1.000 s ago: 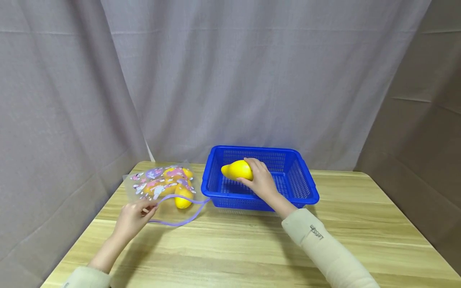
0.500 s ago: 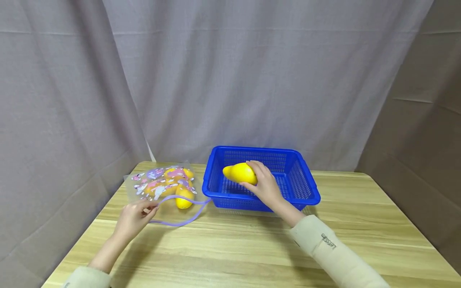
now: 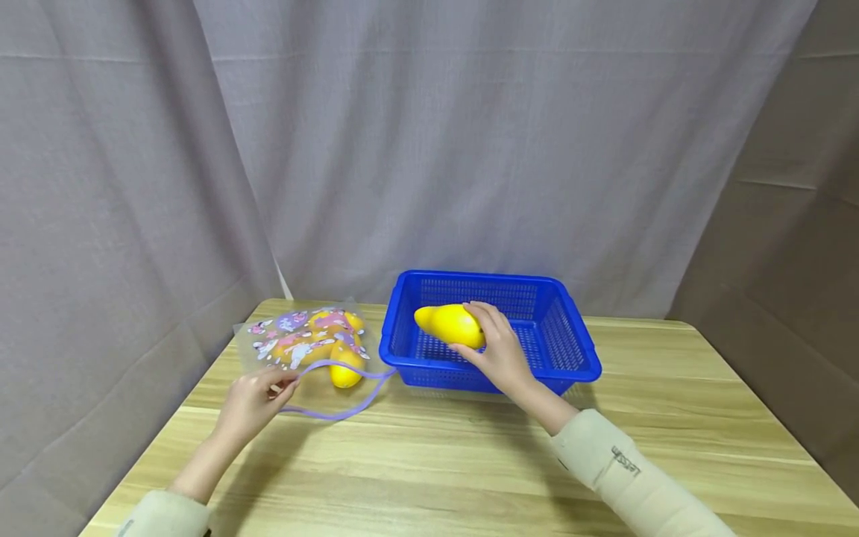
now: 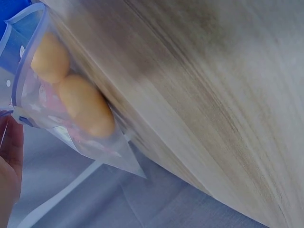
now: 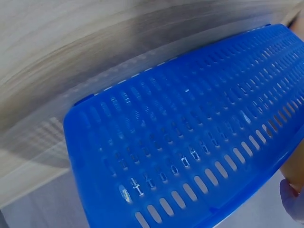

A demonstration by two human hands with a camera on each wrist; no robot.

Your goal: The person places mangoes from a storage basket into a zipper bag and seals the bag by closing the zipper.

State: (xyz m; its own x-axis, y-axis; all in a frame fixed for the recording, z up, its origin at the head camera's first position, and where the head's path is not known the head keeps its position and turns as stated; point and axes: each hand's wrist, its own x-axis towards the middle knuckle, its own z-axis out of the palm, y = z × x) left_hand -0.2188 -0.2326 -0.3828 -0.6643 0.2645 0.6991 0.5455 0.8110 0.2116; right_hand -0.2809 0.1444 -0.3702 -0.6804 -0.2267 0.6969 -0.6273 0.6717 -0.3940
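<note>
A yellow mango is gripped by my right hand, thumb on the near side and fingers over the top, above the blue plastic basket. My left hand pinches the purple-edged mouth of a clear printed bag, which gapes towards the basket. Inside the bag lie several yellow mangoes. In the left wrist view two mangoes show through the bag's side. The basket's slotted wall fills most of the right wrist view, where only a bit of the held mango shows at the right edge.
Both bag and basket stand towards the back of a wooden table. The basket is just right of the bag's mouth. A grey curtain hangs behind and along the sides.
My right hand, still holding the mango, has shifted slightly right and down over the basket. My left hand keeps its pinch on the bag's edge almost unmoved.
</note>
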